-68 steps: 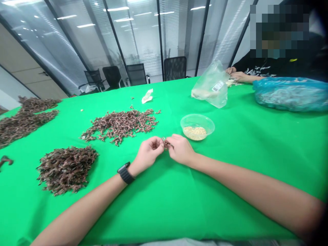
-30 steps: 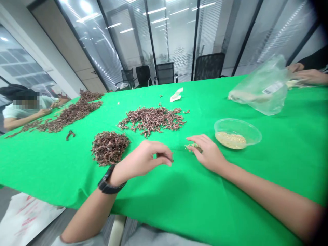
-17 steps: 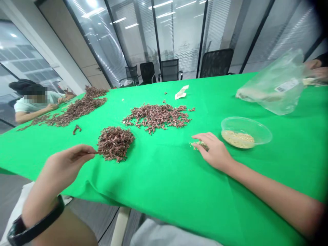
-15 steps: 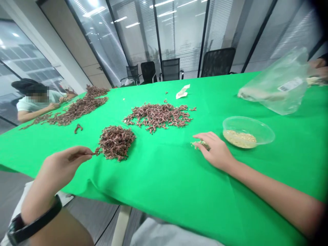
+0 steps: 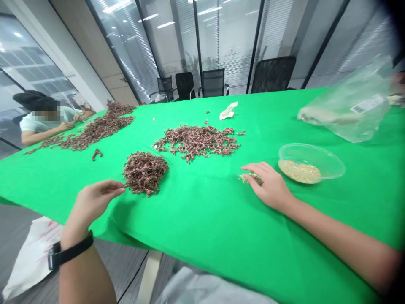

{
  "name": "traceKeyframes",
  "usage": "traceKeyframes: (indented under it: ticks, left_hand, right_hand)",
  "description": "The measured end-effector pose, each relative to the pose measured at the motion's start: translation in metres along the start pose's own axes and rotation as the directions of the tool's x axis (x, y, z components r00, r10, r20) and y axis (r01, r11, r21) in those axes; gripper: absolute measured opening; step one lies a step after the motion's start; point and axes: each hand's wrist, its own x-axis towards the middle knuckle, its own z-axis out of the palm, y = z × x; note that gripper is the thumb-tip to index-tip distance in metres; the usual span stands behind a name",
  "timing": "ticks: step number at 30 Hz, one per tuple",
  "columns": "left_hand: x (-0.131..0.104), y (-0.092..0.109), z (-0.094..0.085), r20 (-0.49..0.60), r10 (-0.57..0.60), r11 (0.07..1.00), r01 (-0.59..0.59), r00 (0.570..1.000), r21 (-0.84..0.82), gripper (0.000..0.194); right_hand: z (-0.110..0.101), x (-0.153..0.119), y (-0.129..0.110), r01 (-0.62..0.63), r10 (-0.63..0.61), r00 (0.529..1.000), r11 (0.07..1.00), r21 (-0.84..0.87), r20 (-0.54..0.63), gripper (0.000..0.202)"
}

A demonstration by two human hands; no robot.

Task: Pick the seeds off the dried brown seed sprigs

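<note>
My left hand (image 5: 99, 198), with a dark watch on its wrist, pinches thumb and forefinger together at the left edge of a rounded heap of brown, twisted dried pieces (image 5: 145, 173). Whatever lies between the fingertips is hidden against the heap. On the right, my right hand (image 5: 267, 183) rests on the cloth, its fingers and thumb curled around a small clump of yellow-green dried bits (image 5: 251, 178). Just right of that hand stands a clear plastic bowl (image 5: 330, 169) holding pale yellowish bits. A looser spread of brown dried pieces (image 5: 199, 141) lies beyond and between my hands.
A green cloth (image 5: 202, 219) covers the table. One brown piece (image 5: 97, 154) lies alone at left. A clear plastic bag (image 5: 351, 109) and a white paper scrap (image 5: 228, 111) lie farther back. Another person (image 5: 47, 118) sits at far left beside a long brown pile (image 5: 95, 133).
My left hand has moved right to the edge of the heap. The brown piece that stuck out from its fingertips no longer shows apart from the heap. My right hand keeps its pose.
</note>
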Motion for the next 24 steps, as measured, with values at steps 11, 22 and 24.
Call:
traceKeyframes:
  ticks: [11, 22, 24]
  left_hand:
    - [0.005, -0.002, 0.012, 0.014, -0.015, 0.996, 0.016, 1.0, -0.092, 0.048]
    - [0.011, -0.017, 0.023, 0.0, 0.019, 1.0, -0.019, 1.0, -0.022, 0.048]
    - [0.013, -0.02, 0.025, -0.011, 0.026, 0.999, -0.026, 1.0, -0.02, 0.048]
  right_hand:
    - [-0.001, 0.0, -0.001, 0.001, -0.001, 1.0, 1.0, -0.011, 0.013, 0.021]
    - [0.0, 0.001, -0.003, 0.001, -0.001, 1.0, 1.0, -0.002, 0.017, 0.02]
    - [0.0, 0.001, -0.003, -0.003, 0.003, 1.0, 1.0, -0.001, 0.023, 0.02]
